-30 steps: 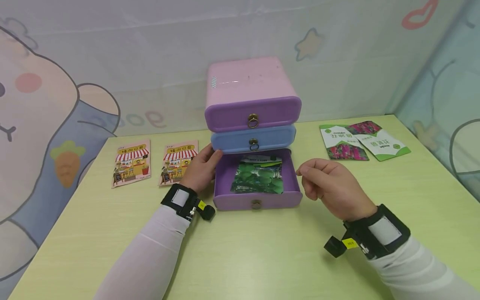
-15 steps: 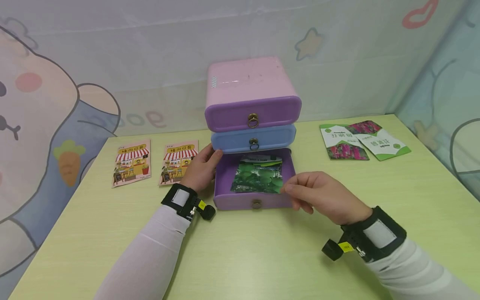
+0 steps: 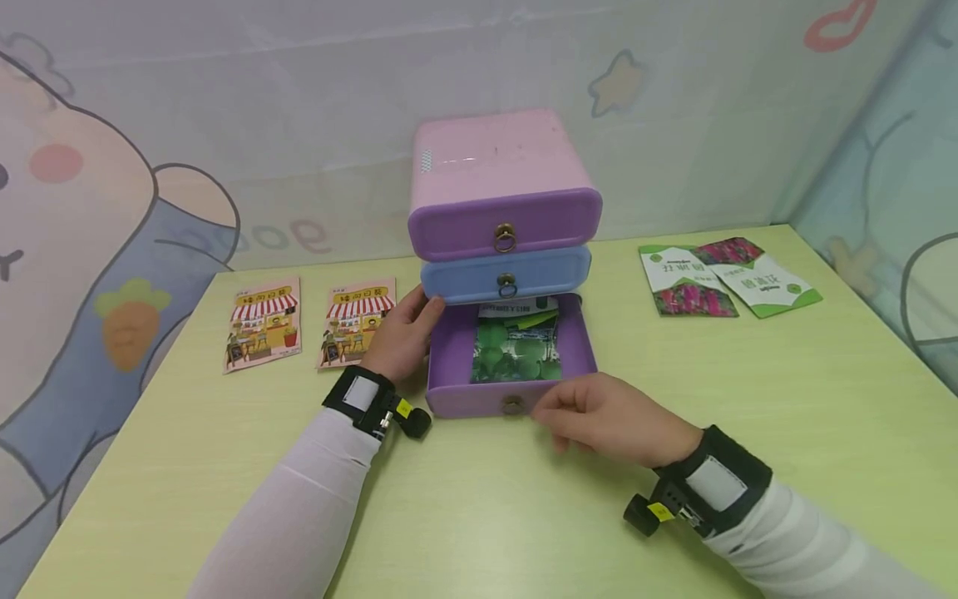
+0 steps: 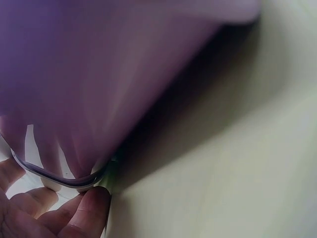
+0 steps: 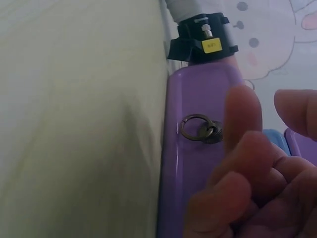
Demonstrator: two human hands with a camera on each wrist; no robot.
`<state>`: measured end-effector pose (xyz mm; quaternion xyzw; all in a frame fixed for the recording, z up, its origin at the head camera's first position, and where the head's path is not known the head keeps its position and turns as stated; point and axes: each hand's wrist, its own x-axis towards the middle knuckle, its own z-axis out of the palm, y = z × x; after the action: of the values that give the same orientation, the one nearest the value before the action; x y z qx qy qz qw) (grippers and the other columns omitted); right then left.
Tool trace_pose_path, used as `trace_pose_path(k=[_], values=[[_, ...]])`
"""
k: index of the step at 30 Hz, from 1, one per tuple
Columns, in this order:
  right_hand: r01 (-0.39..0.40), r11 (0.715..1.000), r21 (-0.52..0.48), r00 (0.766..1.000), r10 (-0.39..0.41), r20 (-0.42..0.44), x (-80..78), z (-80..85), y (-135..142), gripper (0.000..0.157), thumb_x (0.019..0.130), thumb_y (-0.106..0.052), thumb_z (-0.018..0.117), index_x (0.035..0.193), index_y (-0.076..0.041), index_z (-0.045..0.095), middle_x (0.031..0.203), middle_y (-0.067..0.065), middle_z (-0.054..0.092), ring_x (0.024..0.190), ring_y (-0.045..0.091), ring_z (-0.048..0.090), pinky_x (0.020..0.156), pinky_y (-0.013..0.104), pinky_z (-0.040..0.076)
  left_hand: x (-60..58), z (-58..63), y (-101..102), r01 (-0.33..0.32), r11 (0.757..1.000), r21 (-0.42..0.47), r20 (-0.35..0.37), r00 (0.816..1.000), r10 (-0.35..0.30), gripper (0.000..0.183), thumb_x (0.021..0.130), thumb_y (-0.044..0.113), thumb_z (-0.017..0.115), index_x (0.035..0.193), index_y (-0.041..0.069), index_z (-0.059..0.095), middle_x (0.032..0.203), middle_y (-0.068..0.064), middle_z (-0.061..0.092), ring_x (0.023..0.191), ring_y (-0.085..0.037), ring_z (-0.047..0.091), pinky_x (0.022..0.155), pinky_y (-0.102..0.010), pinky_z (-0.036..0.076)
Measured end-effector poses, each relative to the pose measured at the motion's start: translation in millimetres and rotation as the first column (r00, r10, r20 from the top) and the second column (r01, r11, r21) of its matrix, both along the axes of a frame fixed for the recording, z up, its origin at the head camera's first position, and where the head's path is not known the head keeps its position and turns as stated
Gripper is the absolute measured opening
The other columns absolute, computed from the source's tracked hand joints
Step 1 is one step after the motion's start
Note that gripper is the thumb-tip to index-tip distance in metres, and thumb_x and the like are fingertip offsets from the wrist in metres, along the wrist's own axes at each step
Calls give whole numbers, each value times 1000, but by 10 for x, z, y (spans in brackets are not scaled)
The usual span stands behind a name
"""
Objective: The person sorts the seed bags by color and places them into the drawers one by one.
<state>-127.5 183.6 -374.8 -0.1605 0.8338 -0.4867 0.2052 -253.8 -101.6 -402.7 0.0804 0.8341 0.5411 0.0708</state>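
Note:
The pink cabinet [image 3: 494, 158] has a purple top drawer [image 3: 456, 233], a blue middle drawer [image 3: 464, 279] and a pulled-out purple bottom drawer [image 3: 464, 402]. Inside the bottom one lies a green packet [image 3: 516, 349] with leafy pictures, its far end partly under the blue drawer. My left hand [image 3: 399, 337] rests against the cabinet's left side, thumb by the blue drawer's lower corner; its fingertips [image 4: 91, 208] touch a rim in the left wrist view. Just before the bottom drawer's ring pull [image 5: 195, 128], my right hand [image 3: 617, 420] hovers with loosely bent fingers, holding nothing.
Two pink packets with a shop picture [image 3: 262, 324] [image 3: 359, 320] lie at the left. On the right, two white-and-green flower packets [image 3: 684, 283] [image 3: 763, 279] overlap. Behind the pale table [image 3: 479, 516] hangs a printed cloth [image 3: 314, 108].
My right hand has moved left and toward me, from the bottom drawer's right side to its front. The green packet has shifted deeper and lies straighter. My left hand stays put.

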Motion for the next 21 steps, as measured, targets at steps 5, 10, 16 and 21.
trace_pose_path(k=[5, 10, 16, 21], values=[[7, 999, 40, 1000, -6, -23, 7, 6, -10, 29, 105, -34, 64, 112, -10, 78, 77, 1, 71, 57, 11, 50, 53, 23, 42, 1, 11, 10, 1, 1000, -1, 2, 1000, -1, 61, 109, 56, 46, 165, 36, 33, 166, -4, 46, 141, -35, 57, 108, -52, 57], [50, 998, 44, 999, -49, -18, 0, 21, -9, 29, 104, -34, 65, 113, -10, 78, 78, 1, 71, 59, 13, 52, 54, 24, 43, 12, 17, 2, -3, 1000, -2, 11, 1000, 3, 61, 109, 56, 46, 165, 37, 33, 166, -4, 46, 140, -35, 58, 107, -51, 58], [105, 984, 143, 994, -102, -24, -4, 48, 13, 32, 102, -39, 66, 88, -12, 78, 65, -4, 60, 57, 13, 49, 52, 25, 38, 13, 16, 1, -4, 1000, 16, 28, 1000, 4, 61, 109, 57, 47, 165, 38, 33, 167, -3, 45, 140, -34, 58, 105, -50, 59], [129, 965, 227, 991, -133, 0, 6, 60, 25, 39, 101, -43, 66, 80, -13, 78, 59, -3, 55, 56, 14, 48, 54, 26, 37, 5, 6, 3, -7, 1000, 23, 39, 999, 6, 61, 109, 57, 47, 165, 39, 33, 167, -2, 44, 141, -34, 57, 106, -50, 59]])
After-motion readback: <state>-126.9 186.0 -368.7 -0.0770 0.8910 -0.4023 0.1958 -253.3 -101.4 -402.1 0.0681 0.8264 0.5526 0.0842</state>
